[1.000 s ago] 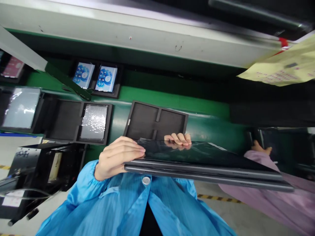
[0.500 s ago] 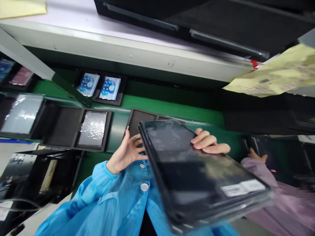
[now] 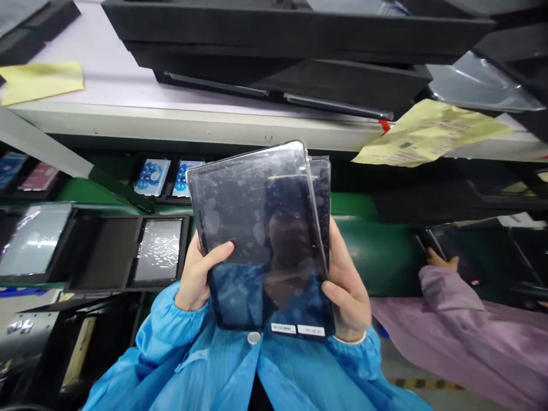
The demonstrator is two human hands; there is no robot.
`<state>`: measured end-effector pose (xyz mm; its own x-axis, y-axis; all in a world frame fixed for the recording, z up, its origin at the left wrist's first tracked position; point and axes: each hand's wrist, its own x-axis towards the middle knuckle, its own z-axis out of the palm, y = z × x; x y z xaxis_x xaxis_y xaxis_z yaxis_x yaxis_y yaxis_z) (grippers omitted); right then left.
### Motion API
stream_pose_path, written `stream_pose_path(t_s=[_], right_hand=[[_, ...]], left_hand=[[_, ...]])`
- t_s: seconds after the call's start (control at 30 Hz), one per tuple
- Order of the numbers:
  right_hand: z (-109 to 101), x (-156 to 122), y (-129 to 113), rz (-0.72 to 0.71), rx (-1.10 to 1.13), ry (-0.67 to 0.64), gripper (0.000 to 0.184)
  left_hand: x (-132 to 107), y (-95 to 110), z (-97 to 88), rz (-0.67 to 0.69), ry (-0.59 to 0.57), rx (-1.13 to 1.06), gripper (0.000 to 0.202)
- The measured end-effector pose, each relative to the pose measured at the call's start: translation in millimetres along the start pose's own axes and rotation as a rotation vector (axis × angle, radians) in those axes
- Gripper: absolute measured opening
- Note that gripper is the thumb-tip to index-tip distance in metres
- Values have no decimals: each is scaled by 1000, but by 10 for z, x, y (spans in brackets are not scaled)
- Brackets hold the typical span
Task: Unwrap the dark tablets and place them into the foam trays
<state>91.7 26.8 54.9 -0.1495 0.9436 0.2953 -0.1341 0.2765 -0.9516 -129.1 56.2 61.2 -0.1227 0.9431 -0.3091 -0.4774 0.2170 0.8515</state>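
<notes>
In front of my chest I hold two dark, flat, glossy tablets, fanned slightly apart. The front tablet tilts to the left and wears clear film. Behind it, the rear tablet shows mainly along the right side. My left hand is closed round the left edge, its thumb lying on the front glass. My right hand grips the right edge, thumb in front and fingers behind. Two white labels sit at the bottom right. Which tablet each hidden finger touches I cannot tell.
Left of me, a black foam tray holds a film-wrapped panel. Blue-printed boxes lie behind it. Overhead runs a white shelf with black trays and a yellow paper. At right is a co-worker's purple sleeve.
The tablets have swung from tilted and low at the right to facing me, centred. My left hand, open before, now grips the left edge. The view has shifted, showing more of the shelf.
</notes>
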Motion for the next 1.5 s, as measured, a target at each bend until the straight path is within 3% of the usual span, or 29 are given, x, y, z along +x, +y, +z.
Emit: stream_pose_path(t_s=[0.17, 0.53, 0.8, 0.97, 1.2, 1.5], right_hand=[[36, -74, -152, 80, 132, -68, 74], [51, -138, -263, 68, 51, 5, 80], [35, -155, -272, 83, 26, 59, 82], [27, -81, -250, 169, 10, 121, 81], [18, -26, -172, 210, 14, 201, 68], [33, -45, -176, 269, 14, 251, 64]], left_hand=[[-58, 52, -30, 10, -4, 35, 59], [-68, 111, -203, -53, -29, 82, 54], [-97, 195, -131, -80, -48, 137, 55], [-35, 209, -45, -150, -47, 149, 58], [53, 156, 64, -158, -74, 97, 61], [102, 64, 109, -124, -102, 160, 64]])
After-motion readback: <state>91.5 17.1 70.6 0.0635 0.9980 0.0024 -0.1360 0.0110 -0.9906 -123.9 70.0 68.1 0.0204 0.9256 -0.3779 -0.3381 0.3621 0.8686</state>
